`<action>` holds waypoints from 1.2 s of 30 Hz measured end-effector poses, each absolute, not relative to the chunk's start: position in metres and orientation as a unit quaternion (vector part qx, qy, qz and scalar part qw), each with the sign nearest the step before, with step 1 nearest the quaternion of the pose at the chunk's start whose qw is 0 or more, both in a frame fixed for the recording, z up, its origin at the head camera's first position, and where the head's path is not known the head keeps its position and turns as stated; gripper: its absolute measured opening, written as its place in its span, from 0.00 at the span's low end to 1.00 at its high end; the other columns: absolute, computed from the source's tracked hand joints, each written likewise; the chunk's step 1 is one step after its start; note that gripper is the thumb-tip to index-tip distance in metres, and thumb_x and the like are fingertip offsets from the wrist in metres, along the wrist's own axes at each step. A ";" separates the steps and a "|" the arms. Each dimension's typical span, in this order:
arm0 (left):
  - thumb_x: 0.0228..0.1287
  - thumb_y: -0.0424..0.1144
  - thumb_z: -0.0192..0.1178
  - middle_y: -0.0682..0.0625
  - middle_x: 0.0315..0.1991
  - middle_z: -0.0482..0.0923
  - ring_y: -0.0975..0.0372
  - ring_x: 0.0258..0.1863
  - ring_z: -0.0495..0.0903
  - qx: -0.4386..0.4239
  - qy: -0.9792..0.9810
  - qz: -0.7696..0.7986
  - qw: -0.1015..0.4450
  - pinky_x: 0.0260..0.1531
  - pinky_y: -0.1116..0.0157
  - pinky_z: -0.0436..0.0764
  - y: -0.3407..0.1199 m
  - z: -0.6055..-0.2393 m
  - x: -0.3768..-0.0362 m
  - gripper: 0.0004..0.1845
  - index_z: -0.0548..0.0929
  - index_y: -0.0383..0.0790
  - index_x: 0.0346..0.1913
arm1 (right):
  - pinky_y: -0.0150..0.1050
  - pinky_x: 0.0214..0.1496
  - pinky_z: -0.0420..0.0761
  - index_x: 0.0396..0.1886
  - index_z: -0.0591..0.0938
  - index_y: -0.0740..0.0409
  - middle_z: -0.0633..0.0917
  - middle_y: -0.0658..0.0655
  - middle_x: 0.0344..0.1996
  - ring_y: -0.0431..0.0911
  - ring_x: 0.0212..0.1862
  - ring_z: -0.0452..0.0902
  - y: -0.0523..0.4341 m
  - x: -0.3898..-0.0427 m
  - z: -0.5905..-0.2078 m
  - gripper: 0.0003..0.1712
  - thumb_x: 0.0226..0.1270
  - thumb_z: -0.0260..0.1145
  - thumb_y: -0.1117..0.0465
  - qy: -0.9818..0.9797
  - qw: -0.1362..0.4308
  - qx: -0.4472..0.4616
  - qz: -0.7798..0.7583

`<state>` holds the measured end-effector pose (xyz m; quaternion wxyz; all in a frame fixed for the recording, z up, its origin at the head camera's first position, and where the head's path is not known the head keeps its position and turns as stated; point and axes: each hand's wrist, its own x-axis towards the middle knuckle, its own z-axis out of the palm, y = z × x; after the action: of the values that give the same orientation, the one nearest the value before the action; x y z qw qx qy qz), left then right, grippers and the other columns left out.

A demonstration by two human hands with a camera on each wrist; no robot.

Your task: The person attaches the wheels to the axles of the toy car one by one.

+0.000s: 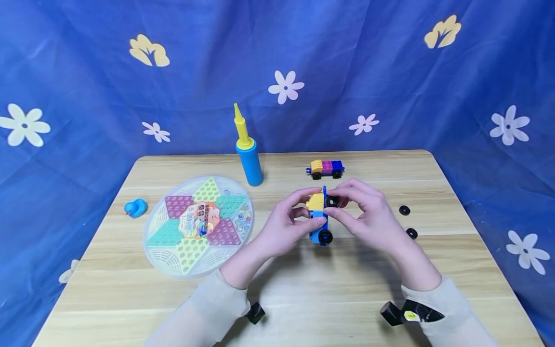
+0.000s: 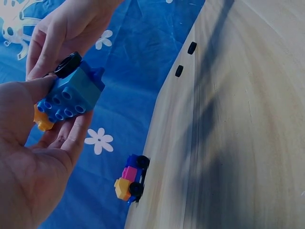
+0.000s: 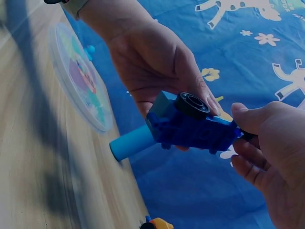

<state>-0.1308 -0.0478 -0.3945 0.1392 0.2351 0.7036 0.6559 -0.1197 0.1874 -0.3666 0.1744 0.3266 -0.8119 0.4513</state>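
Above the table, my left hand [image 1: 287, 219] grips a toy car [image 1: 318, 226] built of blue and yellow blocks, tipped on its side. In the left wrist view the blue block's studs [image 2: 66, 102] face the left palm. One black wheel [image 3: 193, 105] sits on the car's dark blue base [image 3: 200, 131] near one end. At the other end, my right hand [image 1: 366, 212] pinches a second black wheel [image 1: 332, 202] between thumb and fingers, right at the base. In the right wrist view the right fingers mostly hide that wheel.
Two loose black wheels [image 1: 408, 221] lie to the right. Behind the hands stands another toy car [image 1: 327, 167] in yellow, pink and blue. A blue and yellow hand pump [image 1: 250, 164], a round Chinese checkers board [image 1: 158, 255] and a blue rubber duck [image 1: 136, 207] are on the left.
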 end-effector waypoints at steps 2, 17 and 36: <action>0.73 0.36 0.70 0.46 0.61 0.76 0.54 0.46 0.86 0.235 0.703 0.657 0.139 0.46 0.57 0.89 -0.048 -0.395 -0.131 0.31 0.75 0.55 0.75 | 0.33 0.47 0.82 0.53 0.89 0.59 0.86 0.47 0.46 0.42 0.43 0.81 0.186 -0.119 -0.367 0.21 0.59 0.82 0.70 -0.810 0.179 0.328 0.452; 0.72 0.34 0.70 0.47 0.61 0.77 0.54 0.44 0.86 0.252 0.703 0.652 0.129 0.43 0.58 0.90 -0.045 -0.395 -0.133 0.31 0.75 0.53 0.75 | 0.32 0.47 0.82 0.51 0.91 0.60 0.84 0.50 0.44 0.44 0.43 0.82 0.183 -0.119 -0.368 0.23 0.53 0.84 0.73 -0.800 0.205 0.339 0.450; 0.71 0.35 0.72 0.48 0.57 0.79 0.56 0.39 0.85 0.260 0.733 0.620 0.104 0.36 0.62 0.88 -0.042 -0.394 -0.130 0.29 0.78 0.48 0.73 | 0.29 0.34 0.76 0.45 0.93 0.64 0.83 0.47 0.29 0.42 0.33 0.81 0.182 -0.118 -0.377 0.21 0.49 0.85 0.75 -0.790 0.225 0.311 0.479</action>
<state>-0.1304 -0.0422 -0.3944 0.1036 0.2597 0.7330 0.6201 -0.1181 0.1818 -0.3771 0.2246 0.3107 -0.7897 0.4790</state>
